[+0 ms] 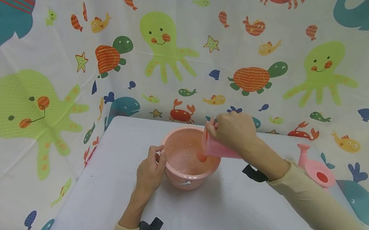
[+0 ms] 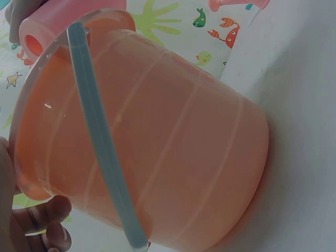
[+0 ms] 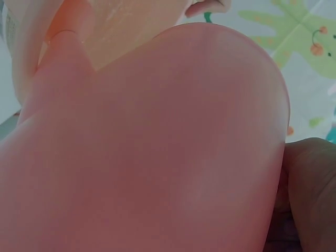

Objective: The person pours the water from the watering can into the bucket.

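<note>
**A pink cup tipped over a pink bucket on a white table**

A round pale pink plastic bucket [image 1: 189, 163] stands upright near the middle of a white table [image 1: 228, 215]. Its inside shows a grainy, glittering layer on the bottom. A thin pale blue-grey handle [image 2: 100, 142] lies down across its outer wall, as the left wrist view shows.

The left hand [image 1: 150, 171] is at the left side of the bucket. Its fingers are curled and its fingertips touch the rim. The left wrist view shows two fingers [image 2: 47, 215] bent just under the rim lip, so this hand grips the edge of the bucket.

The right hand [image 1: 233, 130] holds a translucent pink plastic cup [image 1: 216, 147] above the right part of the bucket. The fingers are wrapped around the cup from above and are clamped on its body. The cup is tilted, with its open mouth turned down and to the left, over the inside of the bucket. The right wrist view is filled almost fully by the pink wall of the cup.

On the right edge of the table, well apart from the bucket, rests a small pink toy watering can [image 1: 316, 168] with a red spot. A curtain [image 1: 191, 49] printed with sea animals hangs around the table.
</note>
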### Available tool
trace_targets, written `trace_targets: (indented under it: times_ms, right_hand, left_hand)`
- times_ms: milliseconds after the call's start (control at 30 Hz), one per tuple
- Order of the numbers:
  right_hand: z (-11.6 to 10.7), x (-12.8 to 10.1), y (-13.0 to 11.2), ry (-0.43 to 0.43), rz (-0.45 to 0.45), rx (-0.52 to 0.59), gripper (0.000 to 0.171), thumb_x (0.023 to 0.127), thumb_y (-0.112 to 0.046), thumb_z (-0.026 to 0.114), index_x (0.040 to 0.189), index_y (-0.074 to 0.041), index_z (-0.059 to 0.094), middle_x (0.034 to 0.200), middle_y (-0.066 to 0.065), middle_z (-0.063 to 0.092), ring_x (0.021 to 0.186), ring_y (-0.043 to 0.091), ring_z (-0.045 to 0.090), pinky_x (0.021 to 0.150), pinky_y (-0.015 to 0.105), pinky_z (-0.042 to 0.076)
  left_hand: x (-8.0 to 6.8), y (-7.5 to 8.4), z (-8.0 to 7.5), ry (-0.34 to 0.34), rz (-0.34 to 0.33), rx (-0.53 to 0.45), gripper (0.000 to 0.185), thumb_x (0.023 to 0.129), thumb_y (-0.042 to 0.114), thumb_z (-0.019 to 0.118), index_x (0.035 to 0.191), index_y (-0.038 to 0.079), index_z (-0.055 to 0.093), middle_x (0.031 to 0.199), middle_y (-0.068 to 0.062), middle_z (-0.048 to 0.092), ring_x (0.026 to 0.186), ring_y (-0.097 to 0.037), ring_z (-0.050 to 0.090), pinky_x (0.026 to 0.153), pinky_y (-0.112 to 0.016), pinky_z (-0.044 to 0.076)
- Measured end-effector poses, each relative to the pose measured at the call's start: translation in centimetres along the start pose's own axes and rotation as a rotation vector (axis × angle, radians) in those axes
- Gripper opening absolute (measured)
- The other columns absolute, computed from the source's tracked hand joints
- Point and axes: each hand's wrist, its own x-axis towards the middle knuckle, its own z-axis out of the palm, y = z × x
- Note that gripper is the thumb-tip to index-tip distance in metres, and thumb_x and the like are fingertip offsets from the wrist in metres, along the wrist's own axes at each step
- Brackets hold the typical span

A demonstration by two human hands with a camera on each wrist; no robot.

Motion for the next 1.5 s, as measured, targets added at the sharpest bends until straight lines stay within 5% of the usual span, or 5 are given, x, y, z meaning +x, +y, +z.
trace_targets:
  times_ms: [500, 1500]
  right_hand:
    - [-0.6, 0.3, -0.9, -0.125, 0.012, -0.012, 0.046, 0.093, -0.033, 0.051, 0.053, -0.015, 0.038, 0.048, -0.002, 0.032, 0.043, 0.016, 0.036, 0.042, 0.026, 0.026]
    - [-0.4, 0.7, -2.3, -0.151, -0.02, -0.095, 0.048, 0.094, -0.033, 0.052, 0.05, -0.014, 0.044, 0.046, -0.002, 0.034, 0.041, 0.015, 0.036, 0.041, 0.026, 0.028]
  left_hand:
    - [-0.1, 0.0, 0.0, 0.004, 0.003, 0.01, 0.028, 0.101, 0.024, 0.045, 0.124, 0.011, 0.056, 0.064, 0.002, 0.051, 0.046, -0.006, 0.037, 0.043, -0.022, 0.027]
    - [0.1, -0.2, -0.1, -0.004, -0.006, 0.007, 0.029, 0.101, 0.025, 0.044, 0.124, 0.012, 0.056, 0.067, 0.002, 0.053, 0.048, -0.007, 0.038, 0.044, -0.022, 0.028]
